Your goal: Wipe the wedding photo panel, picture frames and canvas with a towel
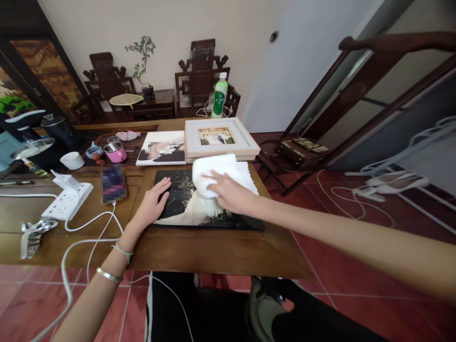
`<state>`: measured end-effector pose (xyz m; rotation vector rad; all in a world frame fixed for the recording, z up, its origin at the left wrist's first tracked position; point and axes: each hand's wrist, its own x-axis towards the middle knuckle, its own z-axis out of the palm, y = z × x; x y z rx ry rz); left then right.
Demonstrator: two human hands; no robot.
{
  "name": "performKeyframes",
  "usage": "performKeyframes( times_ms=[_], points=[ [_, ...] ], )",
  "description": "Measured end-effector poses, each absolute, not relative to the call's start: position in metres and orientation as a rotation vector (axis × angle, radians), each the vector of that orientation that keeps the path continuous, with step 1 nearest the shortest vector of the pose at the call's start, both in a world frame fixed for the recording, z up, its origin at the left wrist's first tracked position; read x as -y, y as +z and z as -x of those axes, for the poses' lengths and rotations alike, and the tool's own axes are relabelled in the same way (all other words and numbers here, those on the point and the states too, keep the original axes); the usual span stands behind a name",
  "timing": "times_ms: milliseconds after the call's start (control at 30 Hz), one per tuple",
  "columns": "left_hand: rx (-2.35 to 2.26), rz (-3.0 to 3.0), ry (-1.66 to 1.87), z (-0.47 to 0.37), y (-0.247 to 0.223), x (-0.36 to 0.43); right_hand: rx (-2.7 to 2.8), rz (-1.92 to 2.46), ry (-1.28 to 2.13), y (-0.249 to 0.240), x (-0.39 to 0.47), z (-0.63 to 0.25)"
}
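A dark photo panel (pixel 178 194) with a pale dress printed on it lies flat near the front edge of the wooden table. My left hand (pixel 156 202) rests on the panel's left edge, fingers spread, holding nothing. On the panel's upper right, my right hand (pixel 226 190) is closed on a folded white cloth (pixel 215 168), pressing it against the surface. The cloth hides part of the picture. Directly behind stand a light wooden photo frame (pixel 245 140) and, to its left, a smaller photo print (pixel 167 148).
On the table (pixel 213 251) are a power strip (pixel 67 202) with white cables, a phone (pixel 114 183), a pink mug (pixel 115 153), a white cup (pixel 72 160), a hair clip (pixel 33 237) and a green bottle (pixel 219 97). A wooden chair (pixel 302 152) stands at right.
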<state>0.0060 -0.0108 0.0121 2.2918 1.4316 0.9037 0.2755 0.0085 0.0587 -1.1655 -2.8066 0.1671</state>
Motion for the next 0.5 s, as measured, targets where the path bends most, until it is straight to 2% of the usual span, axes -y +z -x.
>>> performKeyframes(
  times_ms=[300,500],
  points=[
    [-1.430,-2.306,0.882,-0.006,0.011,0.008,2.953,0.930,0.346,0.049,0.113,-0.280],
    [-1.414,-2.301,0.892,-0.005,0.012,0.009,2.937,0.909,0.355,0.058,0.100,-0.279]
  ],
)
